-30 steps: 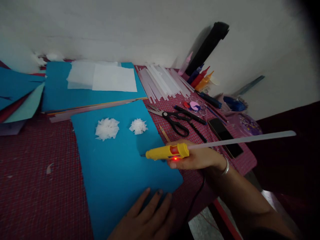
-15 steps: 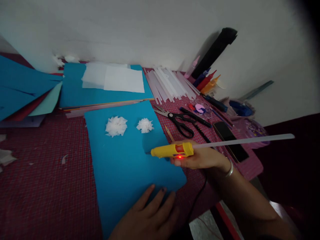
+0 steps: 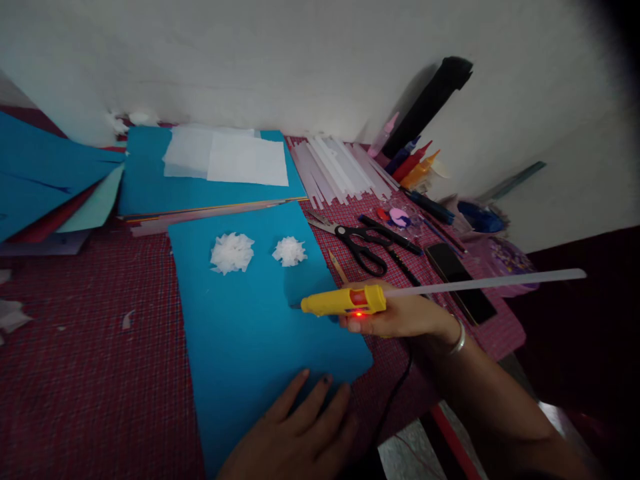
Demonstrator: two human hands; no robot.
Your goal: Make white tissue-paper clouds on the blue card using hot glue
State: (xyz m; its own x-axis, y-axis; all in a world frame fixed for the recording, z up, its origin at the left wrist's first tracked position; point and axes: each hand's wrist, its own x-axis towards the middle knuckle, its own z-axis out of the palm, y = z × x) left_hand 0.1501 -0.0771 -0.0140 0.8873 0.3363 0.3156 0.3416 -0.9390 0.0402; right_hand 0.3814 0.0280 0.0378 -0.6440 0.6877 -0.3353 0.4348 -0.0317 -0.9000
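Note:
My right hand [image 3: 400,315] is closed round a yellow glue gun [image 3: 343,301] with a red light lit and a long clear glue stick [image 3: 483,282] jutting out behind. Its nozzle points left, just over the right part of a blue paper sheet [image 3: 245,333]. My left hand [image 3: 295,437] lies flat with fingers spread on the sheet's near edge. Two white tissue tufts [image 3: 232,252] [image 3: 289,251] sit on the sheet's far part.
Black scissors [image 3: 357,244], a phone [image 3: 463,282], white paper strips [image 3: 340,167], glue bottles [image 3: 413,163] and a black tube [image 3: 425,103] lie at the right by the wall. Stacked blue sheets with white paper [image 3: 230,157] sit at the back. The red checked cloth [image 3: 80,373] shows on the left.
The view shifted since one second ago, so everything sits further right in frame. Both hands and the glue gun keep nearly the same pose over the sheet.

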